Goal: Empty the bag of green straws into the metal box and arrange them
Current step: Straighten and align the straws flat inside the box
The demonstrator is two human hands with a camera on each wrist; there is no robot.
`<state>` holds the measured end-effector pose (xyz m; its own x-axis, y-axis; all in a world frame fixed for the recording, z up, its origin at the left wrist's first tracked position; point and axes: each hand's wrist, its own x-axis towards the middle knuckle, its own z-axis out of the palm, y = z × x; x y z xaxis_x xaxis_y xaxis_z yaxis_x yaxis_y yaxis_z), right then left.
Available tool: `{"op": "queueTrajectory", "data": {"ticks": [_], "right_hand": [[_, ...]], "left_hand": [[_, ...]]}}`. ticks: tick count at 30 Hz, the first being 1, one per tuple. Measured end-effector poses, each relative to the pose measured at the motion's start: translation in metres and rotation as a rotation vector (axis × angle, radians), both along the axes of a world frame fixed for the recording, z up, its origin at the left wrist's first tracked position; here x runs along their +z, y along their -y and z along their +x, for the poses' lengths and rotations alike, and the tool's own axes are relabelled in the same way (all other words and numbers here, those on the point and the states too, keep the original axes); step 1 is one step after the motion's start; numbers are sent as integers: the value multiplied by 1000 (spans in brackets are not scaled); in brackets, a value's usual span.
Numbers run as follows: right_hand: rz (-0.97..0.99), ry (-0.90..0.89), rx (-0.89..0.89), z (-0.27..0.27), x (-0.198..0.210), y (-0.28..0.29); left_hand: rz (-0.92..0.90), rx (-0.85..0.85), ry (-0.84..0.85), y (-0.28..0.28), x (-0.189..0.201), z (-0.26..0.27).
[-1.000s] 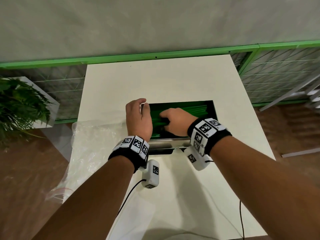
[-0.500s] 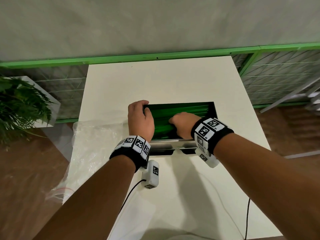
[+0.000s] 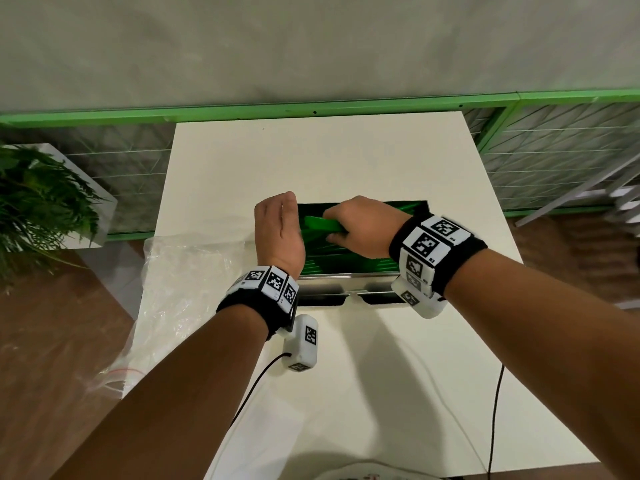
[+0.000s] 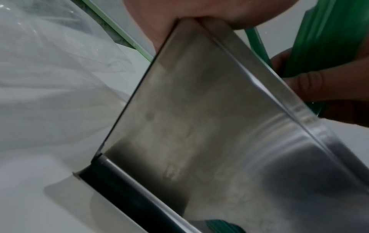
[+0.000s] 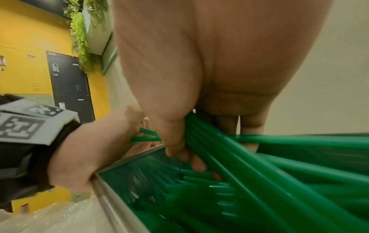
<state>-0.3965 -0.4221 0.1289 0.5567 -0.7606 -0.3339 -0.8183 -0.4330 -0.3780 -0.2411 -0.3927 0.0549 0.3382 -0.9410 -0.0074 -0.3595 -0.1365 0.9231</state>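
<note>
**Desk:** What's on the left, at nine o'clock?

**Photographer:** A plant (image 3: pixel 38 199) off the table's edge, then the clear plastic bag (image 3: pixel 183 282), lying flat and crumpled on the white table (image 3: pixel 346 161). It looks emptied, though I can't see inside every fold.

**Desk:** And the left hand?

**Photographer:** The left hand (image 3: pixel 278 230) clamps the box's left end wall, thumb on one side and fingers on the other, as the wrist view shows (image 4: pixel 179 14). I read it as bracing the box so it won't slide while the other hand works.

**Desk:** The centre?

**Photographer:** The metal box (image 3: pixel 349 280) sits mid-table with its long side towards the person. The green straws (image 3: pixel 349 258) lie in it lengthwise, running nine to three o'clock, some still crossed.

**Desk:** The right hand?

**Photographer:** The right hand (image 3: pixel 360 230) is over the box, fingers and thumb curled round a bundle of straws (image 5: pixel 229 146), their ends poking out towards the left hand. The bundle is raised at an angle above the rest, probably to square the ends and lay them parallel.

**Desk:** Progress?

**Photographer:** Emptying appears finished; arranging is under way.
</note>
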Motion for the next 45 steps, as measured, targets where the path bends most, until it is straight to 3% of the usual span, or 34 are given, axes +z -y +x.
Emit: {"op": "queueTrajectory", "data": {"ticks": [6,13,22,30,35,38,42,45], "right_hand": [[16,22,8,0,15,7],[63,155,-89,-5,18,15],[37,-212,-64,8,-34,-5],[-27,-175,-69,-4,-24,-1],[-55,78,-86,5,3,9],[4,131,-122,5,9,13],[107,-33,-133,1,-9,3],[50,-228,-72,1,-30,-7]], "left_hand": [[-91,37,-58,-2,3,-1],[-56,60,-77,-3,2,-4],[-85,20,18,-3,4,-2],[-152,53,-14,-5,4,-4],[-139,131,-82,-2,0,-4],[-120,144,-77,-2,1,-4],[-102,125,-34,-1,-1,-3],[-105,122,-30,-1,-1,-3]]}}
